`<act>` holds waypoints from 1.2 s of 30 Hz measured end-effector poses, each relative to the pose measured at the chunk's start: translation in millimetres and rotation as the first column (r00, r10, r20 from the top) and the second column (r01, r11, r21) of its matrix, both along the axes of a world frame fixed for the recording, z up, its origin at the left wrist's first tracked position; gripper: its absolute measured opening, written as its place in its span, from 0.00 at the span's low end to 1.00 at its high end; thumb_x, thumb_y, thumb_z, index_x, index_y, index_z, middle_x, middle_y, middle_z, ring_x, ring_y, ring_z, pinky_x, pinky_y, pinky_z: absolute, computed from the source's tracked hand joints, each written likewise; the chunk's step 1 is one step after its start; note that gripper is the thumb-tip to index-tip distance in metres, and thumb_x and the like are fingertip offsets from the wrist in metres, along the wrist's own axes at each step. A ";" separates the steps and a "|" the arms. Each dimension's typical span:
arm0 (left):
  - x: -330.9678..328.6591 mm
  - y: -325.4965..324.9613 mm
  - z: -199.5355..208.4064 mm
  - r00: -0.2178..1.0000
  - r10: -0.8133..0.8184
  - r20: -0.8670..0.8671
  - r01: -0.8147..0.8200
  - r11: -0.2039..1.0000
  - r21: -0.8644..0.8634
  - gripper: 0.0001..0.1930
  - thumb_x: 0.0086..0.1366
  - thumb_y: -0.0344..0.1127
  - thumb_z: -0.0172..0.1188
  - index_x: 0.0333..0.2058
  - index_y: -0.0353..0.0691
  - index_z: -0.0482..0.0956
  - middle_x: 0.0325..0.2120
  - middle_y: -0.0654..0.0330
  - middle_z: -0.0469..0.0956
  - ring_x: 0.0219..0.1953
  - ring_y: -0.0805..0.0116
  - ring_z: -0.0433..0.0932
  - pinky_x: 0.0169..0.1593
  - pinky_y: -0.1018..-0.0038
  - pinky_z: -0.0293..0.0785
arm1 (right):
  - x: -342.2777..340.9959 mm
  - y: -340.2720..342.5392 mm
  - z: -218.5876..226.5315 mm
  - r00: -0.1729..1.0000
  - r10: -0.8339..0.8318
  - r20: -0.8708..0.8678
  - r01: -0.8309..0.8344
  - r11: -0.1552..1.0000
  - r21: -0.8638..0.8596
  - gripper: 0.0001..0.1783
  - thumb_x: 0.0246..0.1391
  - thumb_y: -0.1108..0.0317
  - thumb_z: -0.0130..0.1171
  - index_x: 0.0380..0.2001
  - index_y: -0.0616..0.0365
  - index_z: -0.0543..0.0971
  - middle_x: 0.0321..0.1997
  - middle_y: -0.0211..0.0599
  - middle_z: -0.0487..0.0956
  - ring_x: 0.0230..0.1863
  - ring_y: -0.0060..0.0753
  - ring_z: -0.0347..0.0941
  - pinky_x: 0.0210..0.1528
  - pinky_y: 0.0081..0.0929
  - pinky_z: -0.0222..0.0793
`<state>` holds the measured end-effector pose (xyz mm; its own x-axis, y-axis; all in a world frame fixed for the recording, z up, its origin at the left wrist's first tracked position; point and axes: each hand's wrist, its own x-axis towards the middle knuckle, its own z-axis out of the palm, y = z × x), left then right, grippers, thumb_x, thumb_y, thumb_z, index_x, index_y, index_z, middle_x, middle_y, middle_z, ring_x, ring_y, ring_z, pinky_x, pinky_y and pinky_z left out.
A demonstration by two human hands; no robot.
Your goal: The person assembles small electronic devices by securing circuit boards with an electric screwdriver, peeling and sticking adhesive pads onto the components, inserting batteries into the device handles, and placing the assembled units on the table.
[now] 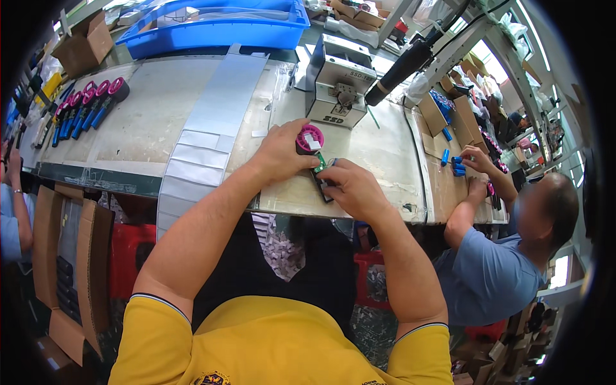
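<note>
A handheld device with a round, pink-rimmed head (310, 138) lies on the near edge of the table, in front of me. My left hand (280, 154) is closed around this head, which has small white pieces inside. Below the head a narrow green circuit board (320, 165) shows, and a black handle part (323, 188) continues toward me. My right hand (356, 187) pinches at the board and handle; its fingertips partly cover them. Whether it holds a wire or other small part there cannot be made out.
Several similar pink-headed devices with blue bodies (96, 106) lie at the left. A grey metal machine (339, 83) stands beyond my hands, behind it a black tube. A strip of pale sheets (199, 144) crosses the table toward a blue tray (212, 33). At right a co-worker (494, 269) handles blue cylinders.
</note>
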<state>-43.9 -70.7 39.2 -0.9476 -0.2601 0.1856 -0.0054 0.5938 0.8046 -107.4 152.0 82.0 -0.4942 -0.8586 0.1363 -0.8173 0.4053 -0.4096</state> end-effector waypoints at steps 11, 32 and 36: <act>-1.6 -2.3 -8.4 1.000 -0.013 -0.016 0.014 0.999 0.041 0.45 0.56 0.41 0.79 0.71 0.38 0.70 0.63 0.47 0.78 0.62 0.46 0.75 0.69 0.60 0.71 | -1.1 9.6 -4.9 0.996 0.046 -0.073 -0.044 0.999 0.026 0.05 0.55 0.75 0.68 0.34 0.54 0.89 0.38 0.33 0.79 0.38 0.42 0.76 0.46 0.31 0.74; 2.8 6.1 -10.1 0.991 0.056 -0.118 -0.056 0.998 0.001 0.44 0.56 0.42 0.80 0.70 0.38 0.72 0.60 0.49 0.80 0.61 0.47 0.76 0.68 0.60 0.71 | 20.1 3.0 -43.4 0.984 -0.045 -0.174 -0.011 0.951 -0.309 0.04 0.53 0.79 0.65 0.33 0.61 0.83 0.41 0.37 0.83 0.42 0.46 0.78 0.49 0.37 0.76; 3.2 6.3 -10.0 0.990 0.061 -0.127 -0.062 0.998 -0.011 0.44 0.56 0.42 0.80 0.70 0.38 0.72 0.61 0.49 0.80 0.62 0.47 0.76 0.69 0.60 0.70 | 25.4 1.9 -44.1 0.982 -0.072 -0.177 0.012 0.947 -0.321 0.05 0.53 0.79 0.64 0.34 0.61 0.83 0.40 0.38 0.82 0.41 0.47 0.78 0.49 0.37 0.76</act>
<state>-40.7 -64.5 29.2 -0.8987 -0.3136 0.3068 0.0586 0.6072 0.7924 -81.9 154.0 37.9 -0.4695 -0.7348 0.4896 -0.8754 0.3148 -0.3669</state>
